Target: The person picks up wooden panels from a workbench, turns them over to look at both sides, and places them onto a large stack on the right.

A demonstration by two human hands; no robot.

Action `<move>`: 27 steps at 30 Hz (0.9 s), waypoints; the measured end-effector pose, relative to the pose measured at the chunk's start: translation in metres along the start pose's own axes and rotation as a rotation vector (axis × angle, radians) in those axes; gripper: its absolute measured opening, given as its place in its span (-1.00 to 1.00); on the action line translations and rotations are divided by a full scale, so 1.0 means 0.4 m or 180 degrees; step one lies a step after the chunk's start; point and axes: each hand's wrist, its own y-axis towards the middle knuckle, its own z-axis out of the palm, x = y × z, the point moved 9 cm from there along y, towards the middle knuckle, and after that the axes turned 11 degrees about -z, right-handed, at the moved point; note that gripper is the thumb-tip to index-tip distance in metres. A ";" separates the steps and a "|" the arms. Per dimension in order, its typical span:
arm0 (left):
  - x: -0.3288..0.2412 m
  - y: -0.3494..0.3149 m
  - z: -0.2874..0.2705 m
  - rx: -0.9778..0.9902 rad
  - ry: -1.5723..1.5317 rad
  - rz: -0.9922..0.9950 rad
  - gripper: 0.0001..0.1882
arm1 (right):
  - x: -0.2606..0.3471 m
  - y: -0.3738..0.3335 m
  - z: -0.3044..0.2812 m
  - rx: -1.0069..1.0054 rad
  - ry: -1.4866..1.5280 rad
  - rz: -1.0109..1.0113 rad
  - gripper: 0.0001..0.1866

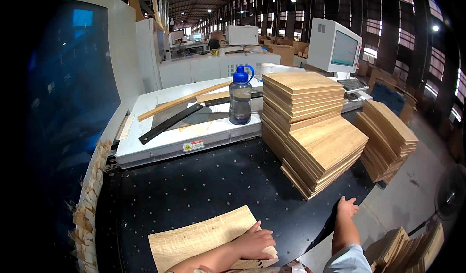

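Note:
A light wood-grain board (199, 236) lies near the front of the black worktable (194, 190). My left hand (255, 241) is over its right side, fingers bent around the edge and thumb toward the far corner. Dark marks show on the near edge beside that hand; whether another board lies beneath I cannot tell. Empty and with its fingers apart, my right hand (347, 207) hovers by the table's right edge. It is just in front of a tall stepped stack of similar boards (325, 142), not touching it.
Behind the worktable, a white machine bed (145, 105) carries a blue-capped bottle (240, 98), a black bar (171, 123) and wood strips (182, 100). More boards (388, 132) stand at the right, and others (407, 248) low by my right arm. A monitor (344, 49) stands behind.

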 end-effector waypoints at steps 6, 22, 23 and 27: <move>-0.001 0.001 0.003 0.0011 -0.0014 0.0008 -0.50 | -0.001 0.001 0.001 0.0066 -0.0010 0.0006 -0.28; -0.002 -0.004 -0.005 -0.0147 -0.0064 0.0051 -0.50 | -0.002 0.007 0.007 0.0031 -0.0013 -0.0016 -0.28; -0.001 -0.006 -0.003 -0.0174 -0.0066 0.0053 -0.49 | 0.000 0.003 0.008 0.0040 -0.0010 -0.0026 -0.28; -0.002 -0.002 -0.002 -0.0149 -0.0110 0.0079 -0.49 | -0.007 0.012 0.006 0.0001 -0.0045 0.0001 -0.28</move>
